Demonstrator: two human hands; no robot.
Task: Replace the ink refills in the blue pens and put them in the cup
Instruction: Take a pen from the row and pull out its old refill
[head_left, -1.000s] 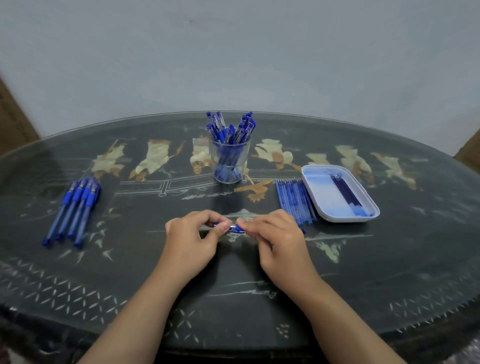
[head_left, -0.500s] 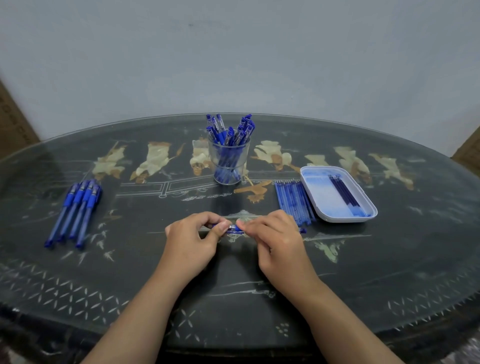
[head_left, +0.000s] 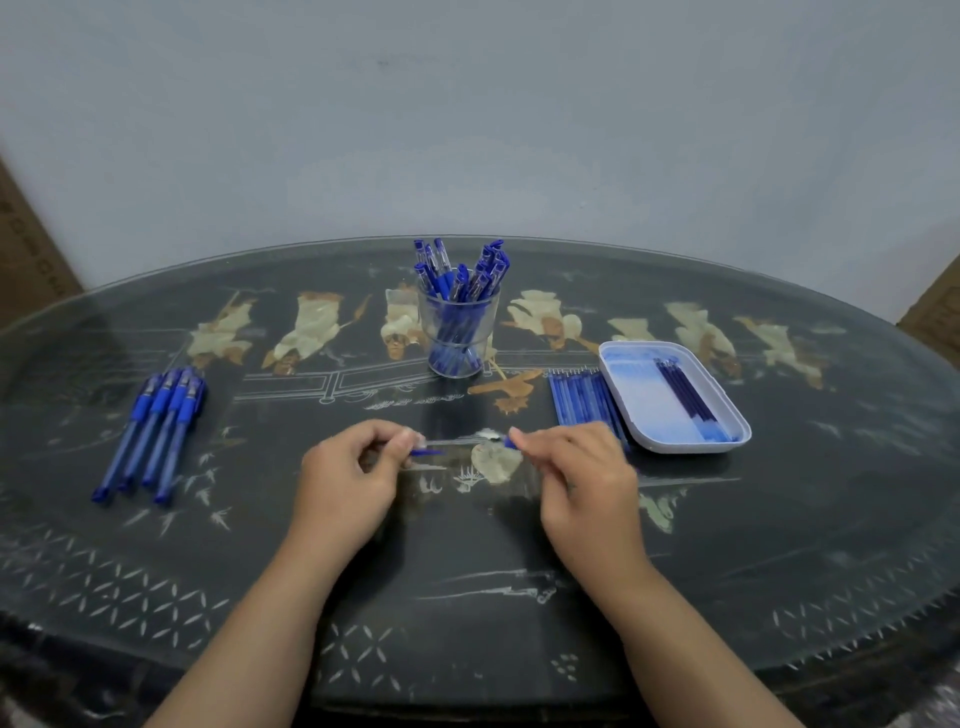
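Note:
My left hand (head_left: 353, 467) and my right hand (head_left: 576, 467) are a short way apart above the table's middle, each pinching one part of a blue pen (head_left: 428, 451) that has come apart. A thin pale refill (head_left: 457, 441) spans the gap between them. A small blue piece shows at my right fingertips. The clear cup (head_left: 460, 332) at the back centre holds several blue pens. Several more blue pens (head_left: 156, 426) lie in a row at the left. A bundle of blue refills (head_left: 582, 402) lies left of the white tray (head_left: 623, 358), which holds a few dark refills (head_left: 688, 397).
The oval dark table (head_left: 467, 597) has a glass top with pale inlaid figures. A grey wall stands right behind it. Brown cardboard shows at the far left (head_left: 26, 249) and far right edges.
My hands were together on the pen; now they have drawn apart sideways, and the pen has split into two parts with the refill exposed between them.

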